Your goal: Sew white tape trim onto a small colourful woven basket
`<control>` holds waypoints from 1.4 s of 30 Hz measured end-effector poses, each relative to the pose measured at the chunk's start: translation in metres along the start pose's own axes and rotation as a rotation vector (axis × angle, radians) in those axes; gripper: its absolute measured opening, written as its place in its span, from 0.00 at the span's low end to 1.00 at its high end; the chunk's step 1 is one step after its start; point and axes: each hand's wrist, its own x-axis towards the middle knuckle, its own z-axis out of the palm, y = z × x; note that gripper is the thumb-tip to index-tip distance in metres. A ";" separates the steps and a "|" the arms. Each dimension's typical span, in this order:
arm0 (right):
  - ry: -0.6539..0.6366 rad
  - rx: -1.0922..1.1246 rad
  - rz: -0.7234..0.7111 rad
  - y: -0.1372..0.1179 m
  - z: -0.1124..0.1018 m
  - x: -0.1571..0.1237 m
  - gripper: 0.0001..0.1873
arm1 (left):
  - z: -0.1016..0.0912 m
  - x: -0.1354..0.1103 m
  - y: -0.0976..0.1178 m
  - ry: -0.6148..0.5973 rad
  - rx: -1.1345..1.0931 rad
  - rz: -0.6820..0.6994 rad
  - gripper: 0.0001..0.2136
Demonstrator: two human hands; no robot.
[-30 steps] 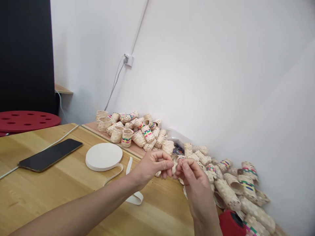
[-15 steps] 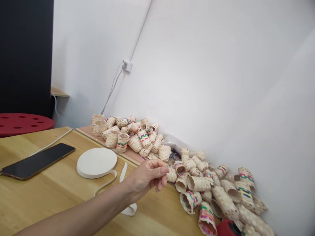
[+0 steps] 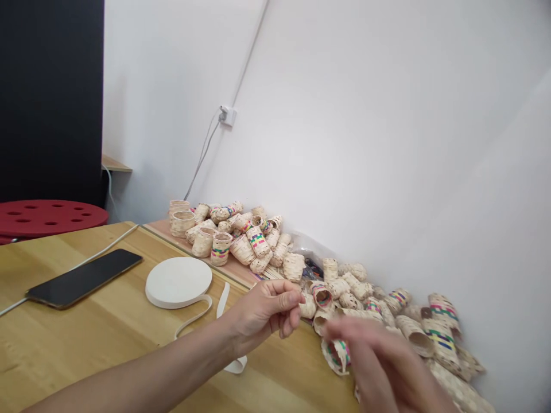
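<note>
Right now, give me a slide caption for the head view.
Two bare hands near heaped woven baskets, with a white roll of tape and a dark phone on the wooden table.

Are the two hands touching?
No, a gap with woven baskets behind it separates the left hand from the blurred right hand.

The light is soft and even here, the wall (image 3: 365, 126) palely bright, dimmer leftward; the right hand (image 3: 383, 361) looks blurred.
</note>
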 end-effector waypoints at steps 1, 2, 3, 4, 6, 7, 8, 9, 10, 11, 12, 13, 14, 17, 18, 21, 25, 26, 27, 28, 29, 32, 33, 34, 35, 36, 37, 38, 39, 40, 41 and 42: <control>0.031 -0.036 0.008 0.002 0.006 0.004 0.08 | 0.001 0.000 0.000 -0.013 -0.002 0.000 0.16; 0.055 -0.074 0.019 0.003 0.011 0.007 0.09 | 0.001 -0.001 -0.001 -0.025 -0.001 -0.003 0.16; 0.068 -0.107 0.033 0.004 0.017 0.010 0.11 | 0.001 -0.001 -0.001 -0.035 0.001 -0.007 0.16; 0.070 -0.130 0.045 0.006 0.022 0.011 0.12 | 0.001 -0.001 -0.002 -0.042 0.003 -0.012 0.16; 0.042 -0.141 0.056 0.009 0.030 0.013 0.14 | 0.001 -0.002 -0.002 -0.045 0.007 -0.018 0.17; 0.031 -0.145 0.051 0.010 0.032 0.013 0.14 | 0.002 -0.002 -0.003 -0.044 0.009 -0.020 0.17; 0.026 -0.154 0.042 0.011 0.034 0.012 0.14 | 0.002 -0.002 -0.003 -0.041 0.011 -0.020 0.17; 0.028 -0.168 0.032 0.012 0.035 0.012 0.14 | 0.002 -0.002 -0.003 -0.039 0.014 -0.022 0.17; 0.037 -0.184 0.022 0.012 0.035 0.012 0.14 | 0.002 -0.002 -0.003 -0.037 0.017 -0.024 0.18; 0.047 -0.199 0.013 0.012 0.036 0.011 0.13 | 0.002 -0.002 -0.003 -0.037 0.019 -0.026 0.18; 0.057 -0.209 0.003 0.012 0.036 0.011 0.13 | 0.002 -0.002 -0.003 -0.038 0.021 -0.026 0.18; 0.064 -0.216 -0.011 0.012 0.036 0.011 0.12 | 0.002 -0.002 -0.003 -0.040 0.021 -0.026 0.18; 0.072 -0.222 -0.031 0.012 0.036 0.011 0.12 | 0.002 -0.001 -0.003 -0.043 0.021 -0.025 0.18; 0.088 -0.245 -0.100 0.010 0.036 0.012 0.10 | 0.002 -0.001 -0.004 -0.051 0.020 -0.019 0.18; 0.092 -0.251 -0.119 0.009 0.036 0.012 0.10 | 0.002 -0.001 -0.004 -0.053 0.019 -0.018 0.18; 0.089 -0.253 -0.142 0.006 0.036 0.013 0.09 | 0.001 -0.001 -0.004 -0.055 0.018 -0.012 0.18; 0.064 -0.229 -0.128 0.006 0.036 0.012 0.09 | 0.001 0.000 -0.004 -0.042 0.029 -0.016 0.18; 0.060 -0.223 -0.119 0.007 0.036 0.012 0.09 | 0.000 0.000 -0.004 -0.039 0.032 -0.019 0.19; 0.061 -0.218 -0.110 0.007 0.037 0.012 0.09 | 0.000 0.000 -0.005 -0.037 0.034 -0.021 0.19; 0.062 -0.215 -0.103 0.008 0.037 0.011 0.09 | 0.000 0.000 -0.005 -0.038 0.035 -0.022 0.19; 0.062 -0.213 -0.098 0.008 0.037 0.011 0.10 | -0.001 0.000 -0.005 -0.039 0.034 -0.021 0.19; 0.060 -0.218 -0.094 0.010 0.037 0.011 0.10 | -0.001 0.000 -0.005 -0.039 0.032 -0.017 0.19; 0.060 -0.220 -0.091 0.010 0.037 0.011 0.10 | -0.001 0.001 -0.005 -0.038 0.032 -0.015 0.19; 0.060 -0.224 -0.088 0.010 0.037 0.011 0.10 | -0.001 0.001 -0.005 -0.037 0.032 -0.014 0.19; 0.062 -0.227 -0.086 0.011 0.037 0.011 0.10 | -0.001 0.001 -0.006 -0.036 0.034 -0.014 0.19; 0.060 -0.228 -0.083 0.011 0.037 0.011 0.10 | -0.001 0.001 -0.006 -0.037 0.035 -0.014 0.19; 0.055 -0.228 -0.083 0.011 0.037 0.011 0.10 | -0.001 0.001 -0.006 -0.038 0.035 -0.014 0.19; 0.053 -0.228 -0.083 0.011 0.037 0.011 0.10 | 0.000 0.001 -0.006 -0.040 0.035 -0.014 0.19; 0.052 -0.228 -0.083 0.011 0.037 0.010 0.10 | 0.000 0.001 -0.006 -0.041 0.034 -0.013 0.19; 0.050 -0.228 -0.079 0.011 0.037 0.010 0.10 | 0.000 0.001 -0.006 -0.040 0.032 -0.011 0.19; 0.049 -0.228 -0.075 0.012 0.037 0.010 0.10 | 0.000 0.001 -0.006 -0.039 0.030 -0.009 0.18; 0.048 -0.230 -0.072 0.012 0.037 0.010 0.10 | 0.000 0.001 -0.006 -0.040 0.028 -0.007 0.18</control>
